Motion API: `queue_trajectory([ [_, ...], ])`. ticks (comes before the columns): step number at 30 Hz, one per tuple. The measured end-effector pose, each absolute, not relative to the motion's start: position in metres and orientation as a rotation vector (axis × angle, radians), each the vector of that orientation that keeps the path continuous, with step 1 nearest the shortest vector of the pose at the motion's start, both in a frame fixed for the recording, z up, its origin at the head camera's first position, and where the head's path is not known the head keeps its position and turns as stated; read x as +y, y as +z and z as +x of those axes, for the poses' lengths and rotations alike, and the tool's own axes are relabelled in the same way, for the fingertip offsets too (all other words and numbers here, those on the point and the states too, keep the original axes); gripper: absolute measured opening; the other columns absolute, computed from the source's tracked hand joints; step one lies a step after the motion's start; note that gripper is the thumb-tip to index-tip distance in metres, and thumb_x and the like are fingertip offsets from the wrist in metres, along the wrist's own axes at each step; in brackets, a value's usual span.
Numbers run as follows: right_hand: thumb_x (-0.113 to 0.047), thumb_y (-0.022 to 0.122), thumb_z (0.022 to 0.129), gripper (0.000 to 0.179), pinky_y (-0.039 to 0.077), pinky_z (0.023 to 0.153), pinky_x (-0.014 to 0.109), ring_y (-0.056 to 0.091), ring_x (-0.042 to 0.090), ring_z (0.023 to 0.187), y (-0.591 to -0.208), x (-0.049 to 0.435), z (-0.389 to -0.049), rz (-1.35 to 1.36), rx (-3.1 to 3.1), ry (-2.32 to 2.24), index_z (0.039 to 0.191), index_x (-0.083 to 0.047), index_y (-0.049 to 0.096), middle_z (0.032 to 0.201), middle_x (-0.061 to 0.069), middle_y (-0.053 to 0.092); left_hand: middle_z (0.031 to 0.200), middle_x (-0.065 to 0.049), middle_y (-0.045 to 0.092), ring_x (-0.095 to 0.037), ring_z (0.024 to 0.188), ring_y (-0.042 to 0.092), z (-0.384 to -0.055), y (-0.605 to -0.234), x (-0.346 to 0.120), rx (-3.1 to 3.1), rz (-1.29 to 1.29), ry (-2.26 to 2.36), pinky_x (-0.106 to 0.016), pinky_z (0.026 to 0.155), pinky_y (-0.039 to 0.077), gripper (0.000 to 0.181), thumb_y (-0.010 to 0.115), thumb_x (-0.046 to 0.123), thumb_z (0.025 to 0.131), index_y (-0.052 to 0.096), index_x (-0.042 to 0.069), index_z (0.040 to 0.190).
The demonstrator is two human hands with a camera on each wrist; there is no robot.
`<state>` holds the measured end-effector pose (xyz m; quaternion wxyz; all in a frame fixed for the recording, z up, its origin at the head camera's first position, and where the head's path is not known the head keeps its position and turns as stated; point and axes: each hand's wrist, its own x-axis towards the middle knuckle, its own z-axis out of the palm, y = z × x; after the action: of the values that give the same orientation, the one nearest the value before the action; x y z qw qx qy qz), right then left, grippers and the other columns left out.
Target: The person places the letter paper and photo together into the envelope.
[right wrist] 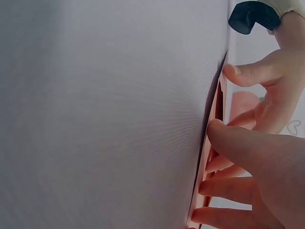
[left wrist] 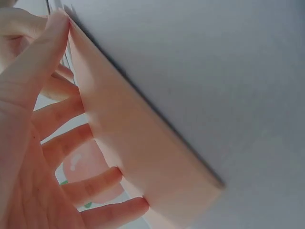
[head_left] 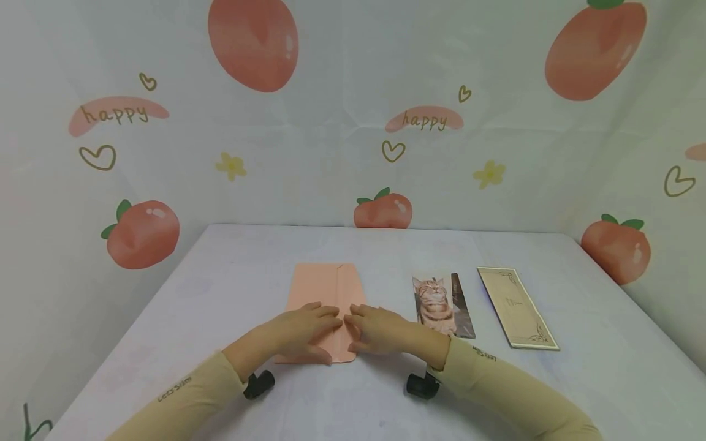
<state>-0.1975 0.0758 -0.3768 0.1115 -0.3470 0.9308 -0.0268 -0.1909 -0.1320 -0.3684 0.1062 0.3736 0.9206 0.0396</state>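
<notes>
A peach-coloured folded paper piece (head_left: 317, 283), like an envelope with a lengthwise seam, lies flat on the table. My left hand (head_left: 306, 331) rests on its left half, fingertips spread on the paper and thumb near the front edge. On the other side of the seam, my right hand (head_left: 382, 329) touches the right half with its fingertips. Both hands' fingers point inward, close to each other. In the left wrist view the left fingers (left wrist: 102, 183) press the paper surface lightly. The right wrist view shows a gap between the paper's layers at its edge, beside the thumbs.
Right of the paper lies a cat picture card (head_left: 436, 301), partly behind the right wrist. Farther right is a beige card with a patterned border (head_left: 517, 306). A white cloth with printed peaches (head_left: 383, 210) hangs behind the table (head_left: 242, 269).
</notes>
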Motion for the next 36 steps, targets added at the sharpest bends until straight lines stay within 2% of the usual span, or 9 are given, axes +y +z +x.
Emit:
queue_trajectory([
  [15, -0.043, 0.056, 0.091, 0.06, 0.04, 0.108, 0.042, 0.038, 0.026, 0.137, -0.378, 0.078, -0.198, -0.99, 2.695, -0.102, 0.14, -0.01, 0.043, 0.149, 0.012, 0.037, 0.146, -0.008, 0.041, -0.042, 0.133, 0.037, -0.194, -0.369, -0.141, 2.698, 1.139, 0.186, -0.054, 0.106, 0.038, 0.069, 0.072, 0.057, 0.07, 0.053, 0.017, 0.123],
  [36, -0.042, 0.051, 0.094, 0.058, 0.037, 0.111, 0.043, 0.035, 0.026, 0.139, -0.377, 0.085, -0.202, -1.041, 2.662, -0.155, 0.14, -0.008, 0.042, 0.15, 0.011, 0.035, 0.142, -0.01, 0.044, -0.035, 0.131, 0.042, -0.198, -0.369, -0.146, 2.699, 1.275, 0.253, -0.049, 0.107, 0.039, 0.069, 0.075, 0.052, 0.07, 0.052, 0.012, 0.122],
])
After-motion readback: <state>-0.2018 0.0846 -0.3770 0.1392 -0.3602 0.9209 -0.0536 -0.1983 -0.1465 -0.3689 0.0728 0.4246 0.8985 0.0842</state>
